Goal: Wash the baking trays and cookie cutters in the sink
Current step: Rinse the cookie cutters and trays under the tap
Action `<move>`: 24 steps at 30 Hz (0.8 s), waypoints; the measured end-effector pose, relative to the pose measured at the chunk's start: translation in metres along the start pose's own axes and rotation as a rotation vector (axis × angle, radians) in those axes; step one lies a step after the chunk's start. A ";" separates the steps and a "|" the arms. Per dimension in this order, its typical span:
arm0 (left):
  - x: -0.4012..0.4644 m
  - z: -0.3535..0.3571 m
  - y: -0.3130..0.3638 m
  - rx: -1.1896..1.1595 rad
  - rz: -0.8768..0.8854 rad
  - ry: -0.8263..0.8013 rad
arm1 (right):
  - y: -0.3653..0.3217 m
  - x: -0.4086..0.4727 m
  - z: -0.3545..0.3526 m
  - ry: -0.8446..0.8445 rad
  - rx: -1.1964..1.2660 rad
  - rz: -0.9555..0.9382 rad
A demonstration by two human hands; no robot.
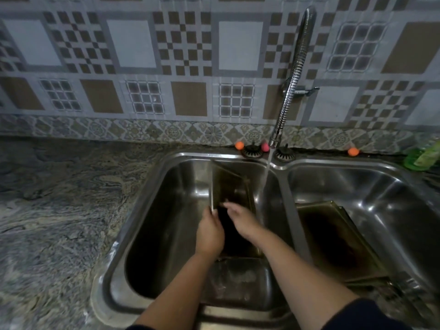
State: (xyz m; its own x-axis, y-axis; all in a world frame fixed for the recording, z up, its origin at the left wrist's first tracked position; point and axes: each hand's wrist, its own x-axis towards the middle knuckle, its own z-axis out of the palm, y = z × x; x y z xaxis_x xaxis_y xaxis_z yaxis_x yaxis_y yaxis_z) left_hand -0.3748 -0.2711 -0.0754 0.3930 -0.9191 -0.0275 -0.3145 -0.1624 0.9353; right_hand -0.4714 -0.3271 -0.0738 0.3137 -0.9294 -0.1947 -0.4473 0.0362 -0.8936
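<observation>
left hand (210,231) gripping tray (234,186) edge in left basin (166,210), right hand (240,219) flat on it, fingers straight; more trays (333,236) in right basin (371,186).

- The wall tiles (133,44) show white squares, brown squares, brown-and-white checks and grey grids, with a floral band along the bottom.
- The bench (59,198) is mottled grey and cream stone with swirling veins.
- The sink (166,182) is shiny silver steel.
- The tap (295,75) is chrome, its hose ribbed.
- The tray (228,186) in the left basin is dull olive-brown metal, dark towards the near end.
- The trays (333,232) in the right basin are the same olive-brown with dark middles.
- Two orange balls (239,145) and a pink ball (264,146) sit behind the sink.
- The bottle (422,156) at the right is bright green.
- The sleeve (371,315) is dark navy.
</observation>
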 end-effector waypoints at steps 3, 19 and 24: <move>0.009 -0.014 -0.001 -0.126 -0.166 0.093 | 0.041 -0.012 0.000 -0.103 -0.328 -0.055; -0.011 -0.016 0.005 -0.461 -0.502 -0.298 | 0.004 -0.043 -0.090 0.207 0.229 0.103; -0.007 0.012 0.023 -0.473 -0.474 -0.247 | -0.019 -0.051 -0.114 0.350 0.042 -0.079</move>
State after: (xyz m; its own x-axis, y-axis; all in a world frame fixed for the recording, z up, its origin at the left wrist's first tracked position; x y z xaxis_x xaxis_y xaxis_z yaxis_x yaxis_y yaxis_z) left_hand -0.3955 -0.2726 -0.0576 0.1695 -0.8518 -0.4956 0.2724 -0.4428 0.8542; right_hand -0.5744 -0.3223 -0.0009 0.0364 -0.9992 0.0192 -0.3962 -0.0320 -0.9176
